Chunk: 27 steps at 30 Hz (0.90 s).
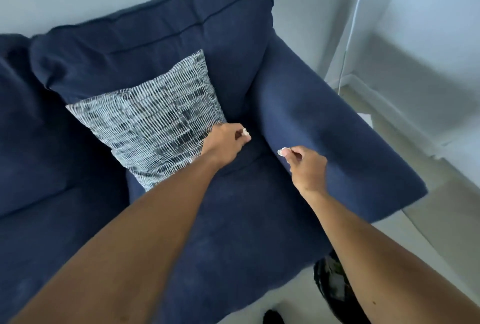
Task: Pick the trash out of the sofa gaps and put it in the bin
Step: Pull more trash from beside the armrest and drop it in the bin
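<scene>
Navy upholstery is filling the view as a person is leaning over the sofa, both arms reaching toward the gap where seat cushion is meeting armrest. The left hand, just beside a patterned pillow, is pinching a small white scrap at its fingertips; the right hand is pinching another white scrap just off the armrest. Both pinches are looking slight, so a piece is liable to be slipping back into the crevice. What the scraps are made of is proving too small to tell. A dark, glossy object at the bottom edge, possibly the bin, is being half hidden by the right forearm.
</scene>
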### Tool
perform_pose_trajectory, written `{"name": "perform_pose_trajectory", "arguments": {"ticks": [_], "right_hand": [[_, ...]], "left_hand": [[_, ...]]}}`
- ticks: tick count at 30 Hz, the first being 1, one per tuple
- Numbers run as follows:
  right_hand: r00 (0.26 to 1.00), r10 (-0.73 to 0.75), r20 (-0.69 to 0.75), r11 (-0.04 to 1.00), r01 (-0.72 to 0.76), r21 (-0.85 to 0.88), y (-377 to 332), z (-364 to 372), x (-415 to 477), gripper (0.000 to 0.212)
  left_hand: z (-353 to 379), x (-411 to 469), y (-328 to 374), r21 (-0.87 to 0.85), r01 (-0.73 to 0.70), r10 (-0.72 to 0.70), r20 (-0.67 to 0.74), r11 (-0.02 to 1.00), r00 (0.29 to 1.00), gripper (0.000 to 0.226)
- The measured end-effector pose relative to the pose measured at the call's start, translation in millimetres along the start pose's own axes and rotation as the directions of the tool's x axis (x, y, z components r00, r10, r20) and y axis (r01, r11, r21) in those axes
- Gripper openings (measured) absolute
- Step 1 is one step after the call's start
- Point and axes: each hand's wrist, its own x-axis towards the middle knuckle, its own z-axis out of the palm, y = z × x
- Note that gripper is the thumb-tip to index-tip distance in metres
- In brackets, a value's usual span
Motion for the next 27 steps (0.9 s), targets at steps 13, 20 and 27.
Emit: {"name": "perform_pose_trajectory", "arguments": {"ticks": [13, 20, 27], "right_hand": [[0.996, 0.033, 0.078, 0.990, -0.022, -0.139, 71, -136, -67, 0.021], [0.994, -0.010, 0.108, 0.953, 0.042, -0.299, 122, -205, -106, 0.020], [0.990, 0.061, 0.124, 0.872, 0.008, -0.489, 170, -258, -141, 0.023]], "left_hand": [[89, -82, 102, -0.101, -0.017, 0.034, 0.170, 0.995, 0.985, 0.023], [148, -121, 145, -0.109, -0.018, 0.048, 0.283, 0.994, 0.958, 0.012], [205, -157, 183, -0.111, -0.099, 0.136, 0.399, 0.989, 0.907, 0.014]]}}
